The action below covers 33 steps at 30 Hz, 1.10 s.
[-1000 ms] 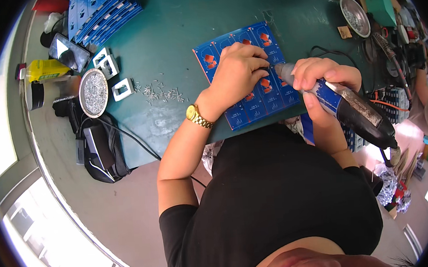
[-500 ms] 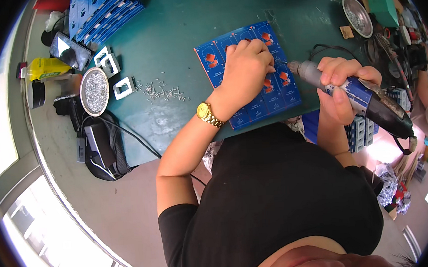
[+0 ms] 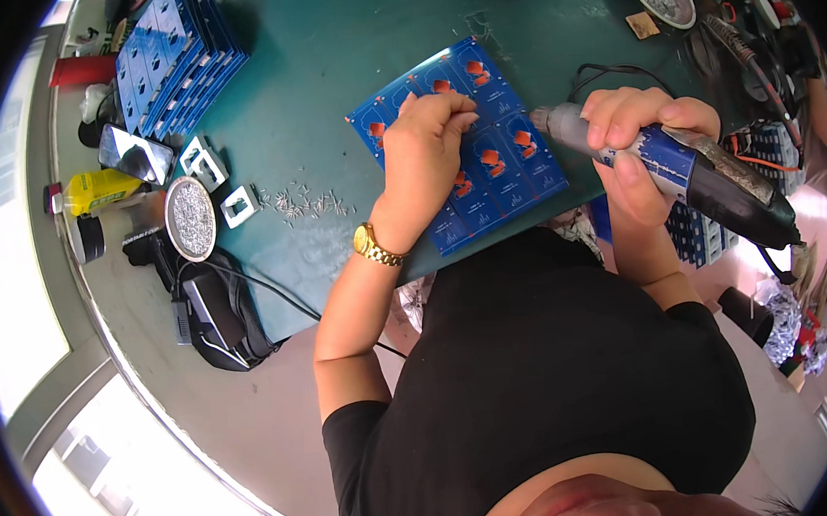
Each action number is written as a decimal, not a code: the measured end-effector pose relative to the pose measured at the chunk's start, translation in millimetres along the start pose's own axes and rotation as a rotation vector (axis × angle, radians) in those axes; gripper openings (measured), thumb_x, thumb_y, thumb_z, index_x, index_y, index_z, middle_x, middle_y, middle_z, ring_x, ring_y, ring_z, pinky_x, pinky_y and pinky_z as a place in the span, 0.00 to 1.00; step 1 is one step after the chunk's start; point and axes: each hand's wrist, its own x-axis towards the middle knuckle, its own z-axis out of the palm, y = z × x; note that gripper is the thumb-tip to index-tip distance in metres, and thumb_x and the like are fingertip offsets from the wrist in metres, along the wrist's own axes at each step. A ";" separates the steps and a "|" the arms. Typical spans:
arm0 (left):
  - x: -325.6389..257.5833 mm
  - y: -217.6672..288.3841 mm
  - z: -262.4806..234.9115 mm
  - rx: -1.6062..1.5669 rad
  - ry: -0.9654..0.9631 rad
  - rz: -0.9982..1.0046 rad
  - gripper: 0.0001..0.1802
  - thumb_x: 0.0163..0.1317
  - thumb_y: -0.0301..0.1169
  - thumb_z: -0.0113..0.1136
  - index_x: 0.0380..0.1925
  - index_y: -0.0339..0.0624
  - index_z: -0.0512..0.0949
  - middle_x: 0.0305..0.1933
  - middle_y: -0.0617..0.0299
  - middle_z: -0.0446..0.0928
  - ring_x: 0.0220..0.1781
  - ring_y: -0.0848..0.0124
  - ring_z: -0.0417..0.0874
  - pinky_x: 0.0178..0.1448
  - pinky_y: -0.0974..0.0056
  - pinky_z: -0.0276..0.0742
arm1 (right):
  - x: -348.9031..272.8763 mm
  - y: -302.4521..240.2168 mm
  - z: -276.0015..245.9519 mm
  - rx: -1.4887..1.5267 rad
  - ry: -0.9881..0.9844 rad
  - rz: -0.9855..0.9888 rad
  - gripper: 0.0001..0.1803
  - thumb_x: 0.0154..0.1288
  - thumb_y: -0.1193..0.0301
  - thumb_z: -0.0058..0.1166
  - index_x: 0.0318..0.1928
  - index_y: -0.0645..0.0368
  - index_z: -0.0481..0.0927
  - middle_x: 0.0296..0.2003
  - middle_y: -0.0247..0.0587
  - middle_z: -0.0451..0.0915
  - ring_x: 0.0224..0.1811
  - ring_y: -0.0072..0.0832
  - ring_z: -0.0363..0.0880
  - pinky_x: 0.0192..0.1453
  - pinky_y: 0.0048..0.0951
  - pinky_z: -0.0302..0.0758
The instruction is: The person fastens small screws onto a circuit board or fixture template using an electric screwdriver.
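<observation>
Over the blue board (image 3: 514, 189), the left hand (image 3: 425, 147) is pinched; whether anything is held cannot be told. Right of the board, a power tool (image 3: 727, 190) is gripped by the right hand (image 3: 641, 114).

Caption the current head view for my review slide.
Left hand pinched over a blue panel, right hand gripping a power tool, loose metal pieces scattered on the green table.
</observation>
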 end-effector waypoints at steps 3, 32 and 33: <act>-2.6 -1.4 6.5 0.089 -0.100 0.007 0.04 0.54 0.22 0.66 0.31 0.40 0.83 0.32 0.61 0.81 0.35 0.65 0.82 0.52 0.56 0.72 | 0.4 -3.2 0.7 -0.004 -0.017 0.006 0.26 0.56 0.84 0.58 0.52 0.54 0.63 0.35 0.40 0.76 0.35 0.30 0.76 0.45 0.41 0.75; 1.3 -14.5 12.9 0.270 -0.059 0.297 0.05 0.45 0.30 0.71 0.25 0.48 0.86 0.35 0.73 0.80 0.41 0.70 0.76 0.52 0.61 0.62 | 4.2 20.2 4.9 0.227 -0.069 0.079 0.25 0.54 0.84 0.57 0.51 0.56 0.62 0.32 0.44 0.75 0.31 0.29 0.76 0.38 0.34 0.77; 1.2 -14.9 12.8 0.267 -0.056 0.294 0.05 0.45 0.30 0.71 0.25 0.48 0.86 0.35 0.73 0.80 0.41 0.70 0.76 0.52 0.61 0.62 | 6.0 20.2 6.4 0.211 -0.092 0.080 0.25 0.53 0.85 0.56 0.50 0.56 0.63 0.32 0.44 0.75 0.31 0.29 0.76 0.37 0.33 0.77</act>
